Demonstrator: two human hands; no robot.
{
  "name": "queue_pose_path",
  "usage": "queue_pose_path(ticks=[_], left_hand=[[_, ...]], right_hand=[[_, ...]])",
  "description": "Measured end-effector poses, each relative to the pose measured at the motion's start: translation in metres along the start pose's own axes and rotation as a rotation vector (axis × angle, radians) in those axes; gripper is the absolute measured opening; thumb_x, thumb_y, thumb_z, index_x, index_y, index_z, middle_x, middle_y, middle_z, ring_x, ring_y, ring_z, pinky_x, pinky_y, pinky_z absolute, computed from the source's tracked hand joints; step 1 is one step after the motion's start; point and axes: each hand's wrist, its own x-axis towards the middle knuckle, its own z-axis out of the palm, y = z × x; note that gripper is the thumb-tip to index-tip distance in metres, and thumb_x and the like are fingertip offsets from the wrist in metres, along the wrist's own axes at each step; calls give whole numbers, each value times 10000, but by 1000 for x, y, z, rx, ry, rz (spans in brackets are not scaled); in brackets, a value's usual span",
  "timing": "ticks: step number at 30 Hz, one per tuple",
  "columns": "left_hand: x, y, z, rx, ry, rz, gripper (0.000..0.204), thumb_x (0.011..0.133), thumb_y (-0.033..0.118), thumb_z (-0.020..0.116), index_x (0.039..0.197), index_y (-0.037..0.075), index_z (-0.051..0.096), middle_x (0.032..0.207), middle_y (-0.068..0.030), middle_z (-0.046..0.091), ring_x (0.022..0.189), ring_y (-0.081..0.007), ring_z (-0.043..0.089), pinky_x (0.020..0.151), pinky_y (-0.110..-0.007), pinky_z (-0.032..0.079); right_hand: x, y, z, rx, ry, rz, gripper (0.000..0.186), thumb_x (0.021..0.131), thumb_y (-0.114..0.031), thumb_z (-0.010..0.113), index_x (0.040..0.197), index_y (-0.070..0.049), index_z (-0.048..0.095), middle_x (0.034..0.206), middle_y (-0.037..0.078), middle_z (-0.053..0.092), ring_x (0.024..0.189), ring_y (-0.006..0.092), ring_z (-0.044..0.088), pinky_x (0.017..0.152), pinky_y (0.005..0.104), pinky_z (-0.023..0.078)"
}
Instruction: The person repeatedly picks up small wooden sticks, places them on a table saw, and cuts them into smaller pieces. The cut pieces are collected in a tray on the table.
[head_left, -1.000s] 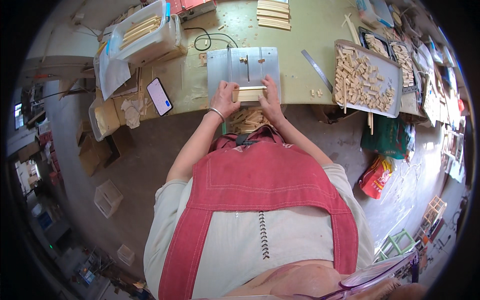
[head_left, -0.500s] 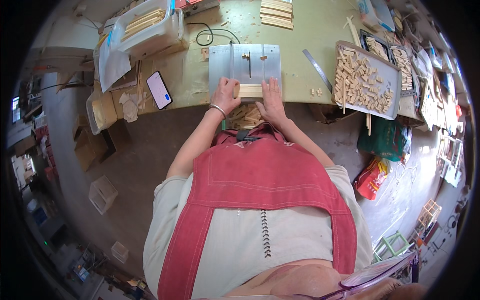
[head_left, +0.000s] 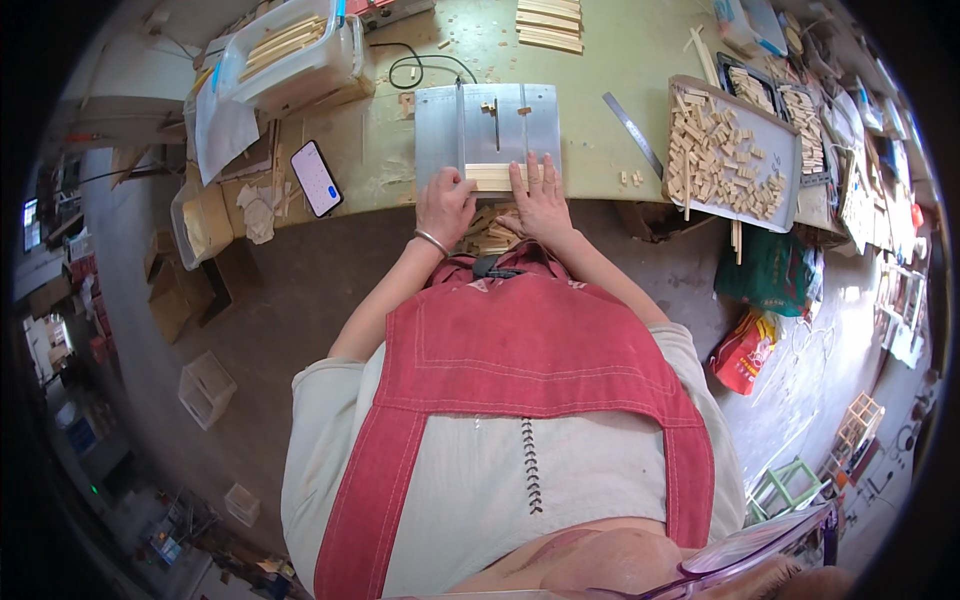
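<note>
A small bundle of pale wooden strips (head_left: 490, 178) lies crosswise on the near part of a grey metal saw table (head_left: 438, 120), which has a dark slot and small wooden pieces on its top. At the strips' left end is my left hand (head_left: 445, 210), its fingers curled and closed against them. My right hand (head_left: 545, 210) rests over their right end, fingers stretched out and apart, lying on the wood. Below the table's near edge, between my wrists, a heap of wooden pieces (head_left: 488, 236) shows in part.
On the right stands a tray (head_left: 779, 150) of small wooden blocks, beside a metal ruler (head_left: 633, 133). A phone (head_left: 316, 178) lies to the left, near a clear plastic bin (head_left: 240, 85) of strips. More strips (head_left: 549, 25) are stacked at the back. A black cable (head_left: 420, 60) curls behind the saw table.
My left hand has drawn slightly nearer to me at the strips' end. My right fingers have spread and shifted left over the wood. The view has shifted slightly.
</note>
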Motion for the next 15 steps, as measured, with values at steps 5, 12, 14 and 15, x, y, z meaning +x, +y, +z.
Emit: queue_pose_path(ticks=[5, 12, 14, 15], left_hand=[[-8, 0, 0, 98, -6, 72, 340, 813, 91, 783, 1148, 125, 745, 1090, -95, 594, 984, -310, 638, 814, -451, 515], [24, 6, 0, 20, -55, -54, 426, 766, 145, 831, 1171, 138, 698, 1114, -93, 590, 1021, -345, 632, 845, -488, 528], [28, -5, 7, 37, -121, -88, 484, 751, 155, 847, 1208, 146, 686, 1136, -101, 589, 1036, -356, 632, 856, -498, 532], [28, -7, 8, 15, -127, -102, 488, 747, 156, 847, 1209, 150, 689, 1138, -102, 590, 1044, -355, 634, 863, -499, 537]], right_hand=[[0, 0, -3, 9, -28, 6, 1261, 802, -703, 785, 1720, -120, 146, 1755, 301, 28, 1599, 569, 38, 1262, 668, 171], [0, 1, -3, 8, -63, 27, 1254, 805, -717, 775, 1722, -136, 147, 1762, 288, 14, 1606, 557, 6, 1269, 662, 150], [2, 0, -4, 11, -46, 18, 1258, 800, -719, 776, 1723, -140, 148, 1762, 286, 19, 1604, 561, -1, 1269, 665, 142], [2, -1, -4, 14, -39, 19, 1260, 798, -721, 777, 1723, -142, 148, 1762, 285, 22, 1604, 563, -4, 1268, 667, 138]])
